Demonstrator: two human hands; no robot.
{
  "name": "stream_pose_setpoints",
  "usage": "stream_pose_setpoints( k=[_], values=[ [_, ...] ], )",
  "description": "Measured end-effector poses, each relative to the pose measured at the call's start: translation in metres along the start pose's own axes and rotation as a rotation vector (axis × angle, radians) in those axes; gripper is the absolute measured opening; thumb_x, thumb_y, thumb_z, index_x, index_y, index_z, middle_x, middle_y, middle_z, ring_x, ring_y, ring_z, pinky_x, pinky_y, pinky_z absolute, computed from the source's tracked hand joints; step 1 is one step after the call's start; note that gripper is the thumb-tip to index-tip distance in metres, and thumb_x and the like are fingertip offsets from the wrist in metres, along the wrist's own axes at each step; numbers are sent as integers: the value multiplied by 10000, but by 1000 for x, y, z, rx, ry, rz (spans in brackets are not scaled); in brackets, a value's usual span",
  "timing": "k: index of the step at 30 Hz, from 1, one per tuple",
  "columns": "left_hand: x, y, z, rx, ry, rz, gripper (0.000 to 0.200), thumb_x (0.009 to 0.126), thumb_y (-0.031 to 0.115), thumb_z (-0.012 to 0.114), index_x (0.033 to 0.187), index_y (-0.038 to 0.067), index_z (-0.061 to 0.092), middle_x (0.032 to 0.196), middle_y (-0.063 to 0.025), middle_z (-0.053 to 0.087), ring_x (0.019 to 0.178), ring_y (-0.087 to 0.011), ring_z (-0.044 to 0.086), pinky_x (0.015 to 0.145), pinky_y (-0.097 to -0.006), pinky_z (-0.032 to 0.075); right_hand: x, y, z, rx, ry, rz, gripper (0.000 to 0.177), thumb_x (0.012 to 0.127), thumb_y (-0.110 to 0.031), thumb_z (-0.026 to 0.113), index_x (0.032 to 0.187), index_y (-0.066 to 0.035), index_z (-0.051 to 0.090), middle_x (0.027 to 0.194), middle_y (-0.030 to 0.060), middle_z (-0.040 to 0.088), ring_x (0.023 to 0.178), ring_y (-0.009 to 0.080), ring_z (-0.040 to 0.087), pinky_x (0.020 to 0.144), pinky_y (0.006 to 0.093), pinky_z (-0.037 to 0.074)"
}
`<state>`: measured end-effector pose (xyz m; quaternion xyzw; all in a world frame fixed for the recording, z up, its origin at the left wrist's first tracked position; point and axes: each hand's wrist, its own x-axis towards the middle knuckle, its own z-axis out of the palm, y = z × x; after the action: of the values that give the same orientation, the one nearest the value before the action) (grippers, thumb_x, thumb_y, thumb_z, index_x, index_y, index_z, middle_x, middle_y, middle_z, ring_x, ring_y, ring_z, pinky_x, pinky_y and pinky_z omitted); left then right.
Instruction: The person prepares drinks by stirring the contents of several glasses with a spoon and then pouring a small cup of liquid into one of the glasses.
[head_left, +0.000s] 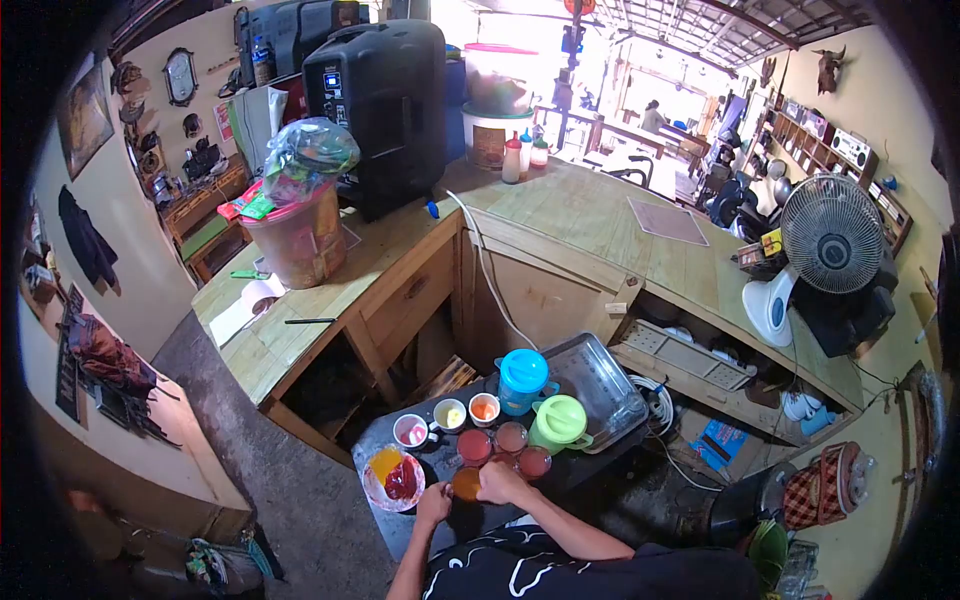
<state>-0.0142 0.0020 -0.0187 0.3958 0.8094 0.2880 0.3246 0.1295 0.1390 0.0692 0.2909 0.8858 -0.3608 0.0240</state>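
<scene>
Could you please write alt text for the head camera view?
A person's right hand is at a glass of amber liquid, with the left hand close by, over a dark table. Beyond them stand glasses of reddish liquid, three white cups, a blue pitcher and a green pitcher; a plate with red and yellow contents lies to the left.

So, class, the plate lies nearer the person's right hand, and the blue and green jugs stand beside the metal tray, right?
Not quite: the head view shows the plate nearer the left hand. The blue jug and green jug do stand beside the metal tray.
</scene>
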Motion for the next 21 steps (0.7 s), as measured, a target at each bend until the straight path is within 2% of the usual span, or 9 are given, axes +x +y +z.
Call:
stream_pose_setpoints(
  k=[2, 5, 8, 11, 14, 17, 20, 21],
  values=[
    [-2, 5, -3, -3, -13, -3, 268, 902, 253, 470, 886, 32, 621, 828, -248, 613, 838, -442, 585, 706, -486, 455, -3, -8, -14, 220, -356, 13, 192, 647, -182, 696, 628, -12, 607, 614, 151, 632, 580, 261, 644, 549, 362, 493],
    [2, -5, 0, 5, -15, 4, 267, 902, 257, 470, 889, 36, 619, 836, -243, 615, 846, -430, 591, 711, -483, 455, 0, 2, 2, 680, -133, 194, 185, 645, -176, 690, 652, -7, 615, 623, 159, 631, 597, 290, 644, 565, 379, 499],
    [1, -5, 1, 22, -15, 13, 263, 901, 254, 470, 884, 37, 617, 836, -237, 617, 842, -418, 598, 705, -478, 455, 2, 9, 5, 127, 253, 64, 180, 666, -171, 682, 663, -4, 616, 580, 118, 625, 569, 265, 638, 564, 371, 499],
    [1, -2, -2, 20, -17, 26, 261, 900, 254, 469, 878, 40, 616, 831, -231, 618, 832, -414, 599, 694, -477, 454, -4, -4, -3, -163, 155, 65, 182, 677, -174, 670, 624, -10, 610, 587, 117, 627, 563, 263, 633, 569, 373, 500],
    [-1, 4, -5, 19, -20, 23, 261, 899, 255, 466, 870, 43, 616, 821, -227, 618, 823, -413, 599, 687, -478, 452, -5, -10, -15, 117, -317, -31, 182, 679, -182, 663, 628, -14, 617, 652, 157, 643, 590, 300, 636, 589, 394, 505],
    [-3, 13, -11, 61, -4, 38, 262, 897, 254, 464, 861, 43, 616, 810, -227, 617, 817, -414, 599, 683, -477, 450, -1, -10, -5, 440, -226, 109, 158, 682, -180, 652, 657, -27, 619, 664, 158, 642, 597, 314, 632, 592, 404, 504],
    [-3, 12, -10, 60, 1, 35, 262, 895, 251, 461, 854, 40, 611, 804, -231, 615, 816, -416, 599, 683, -476, 450, -2, -14, -1, 24, 351, 109, 139, 684, -169, 648, 669, -37, 610, 627, 127, 629, 595, 300, 632, 576, 393, 494],
    [-3, 11, -10, 52, -2, 32, 262, 895, 250, 461, 852, 38, 609, 802, -232, 614, 817, -416, 599, 683, -475, 451, -3, -14, -3, -21, 316, 69, 140, 683, -171, 653, 669, -39, 606, 623, 125, 624, 599, 298, 632, 574, 393, 491]
  ],
)
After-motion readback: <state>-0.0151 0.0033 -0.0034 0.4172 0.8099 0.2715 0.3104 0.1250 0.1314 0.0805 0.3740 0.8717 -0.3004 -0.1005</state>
